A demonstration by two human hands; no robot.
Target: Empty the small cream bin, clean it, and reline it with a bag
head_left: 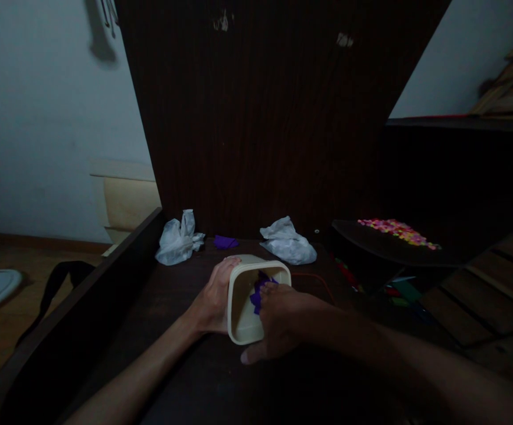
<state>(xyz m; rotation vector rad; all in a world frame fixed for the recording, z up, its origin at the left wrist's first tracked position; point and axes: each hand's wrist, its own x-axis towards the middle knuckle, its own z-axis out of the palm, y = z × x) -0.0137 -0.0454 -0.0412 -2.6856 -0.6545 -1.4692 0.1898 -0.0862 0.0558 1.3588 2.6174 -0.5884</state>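
A cream plastic container point(237, 319), tipped so its mouth faces me, is held above the dark desk. My left hand point(218, 295) is wrapped round its left side. My right hand point(278, 313) reaches into the mouth with its fingers on a purple cloth point(257, 300), pressed against the inside. The right thumb sticks out below the rim. Part of the cloth and the right fingertips are hidden within the container. Behind it, another folded purple piece of cloth point(226, 242) lies near the back panel.
Two crumpled whitish plastic bags, a left one point(177, 241) and a right one point(288, 242), lie along the back panel point(256, 130). Colourful small pieces point(398, 231) cover a dark curved shelf at right. A raised board point(101, 289) edges the desk's left side.
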